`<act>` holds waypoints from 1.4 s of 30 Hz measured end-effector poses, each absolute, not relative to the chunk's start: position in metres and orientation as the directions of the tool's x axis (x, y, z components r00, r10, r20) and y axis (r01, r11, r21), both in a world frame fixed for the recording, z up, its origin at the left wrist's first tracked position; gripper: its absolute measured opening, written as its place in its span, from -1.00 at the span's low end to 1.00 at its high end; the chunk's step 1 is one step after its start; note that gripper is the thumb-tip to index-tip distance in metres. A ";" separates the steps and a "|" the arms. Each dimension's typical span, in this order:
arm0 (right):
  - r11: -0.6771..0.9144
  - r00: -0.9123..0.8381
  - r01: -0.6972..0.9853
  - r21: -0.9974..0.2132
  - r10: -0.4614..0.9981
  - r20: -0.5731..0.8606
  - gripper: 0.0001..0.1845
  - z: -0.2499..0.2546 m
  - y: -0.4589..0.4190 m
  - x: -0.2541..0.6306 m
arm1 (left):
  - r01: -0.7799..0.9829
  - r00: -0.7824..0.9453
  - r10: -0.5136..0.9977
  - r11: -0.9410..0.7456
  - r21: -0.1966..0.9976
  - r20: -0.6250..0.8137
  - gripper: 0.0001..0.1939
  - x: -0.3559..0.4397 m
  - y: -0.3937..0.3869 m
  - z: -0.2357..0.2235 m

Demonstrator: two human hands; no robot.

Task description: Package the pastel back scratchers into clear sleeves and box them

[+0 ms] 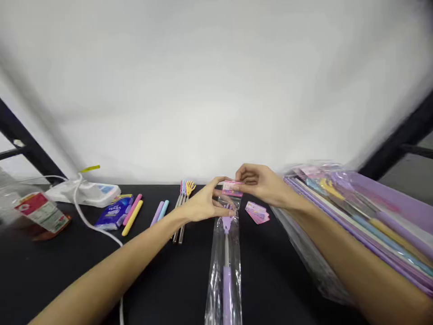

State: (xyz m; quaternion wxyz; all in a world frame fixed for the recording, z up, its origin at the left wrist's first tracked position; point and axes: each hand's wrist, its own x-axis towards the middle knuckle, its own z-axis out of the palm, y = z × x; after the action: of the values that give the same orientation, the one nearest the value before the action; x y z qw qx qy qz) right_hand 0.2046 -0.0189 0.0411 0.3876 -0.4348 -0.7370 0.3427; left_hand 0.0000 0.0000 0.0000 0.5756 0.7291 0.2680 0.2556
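Observation:
A clear plastic sleeve [226, 266] lies lengthwise on the black table [61, 266] with a purple back scratcher [227, 271] inside it. My left hand [203, 204] pinches the sleeve's far end beside the scratcher's head. My right hand [262, 183] grips a small pink printed card [232, 187] right over that end. The two hands almost touch. A small stack of the same pink cards [257, 212] lies just right of the sleeve.
Loose scratchers [184, 198] and coloured handles [132, 214] lie at the left. Farther left are a blue tissue pack [113, 211], a white power strip [84, 192] with its cable, and a bottle [39, 212]. A pile of bagged scratchers [358, 225] fills the right. A white wall stands behind.

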 end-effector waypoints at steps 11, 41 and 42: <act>0.331 -0.368 0.484 -0.810 0.917 0.154 -0.65 0.043 -0.017 0.209 | 0.098 0.681 0.729 -0.179 0.979 0.065 -0.18 -0.002 0.001 -0.003; 0.382 -0.366 0.430 -0.818 0.902 0.229 -0.75 0.037 -0.019 0.210 | 0.119 0.724 0.689 -0.139 0.983 0.010 -0.76 0.002 0.003 -0.004; 0.395 -0.368 0.449 -0.802 0.899 0.237 -0.77 0.037 -0.020 0.208 | 0.120 0.720 0.693 -0.146 0.982 0.015 -0.76 0.002 0.002 -0.003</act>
State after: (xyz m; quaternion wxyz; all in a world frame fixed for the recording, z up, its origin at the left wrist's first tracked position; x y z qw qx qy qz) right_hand 0.2084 -0.0197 0.0370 0.3457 -0.4433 -0.7602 0.3257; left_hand 0.0020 0.0024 -0.0031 0.5886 0.7168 0.2839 0.2434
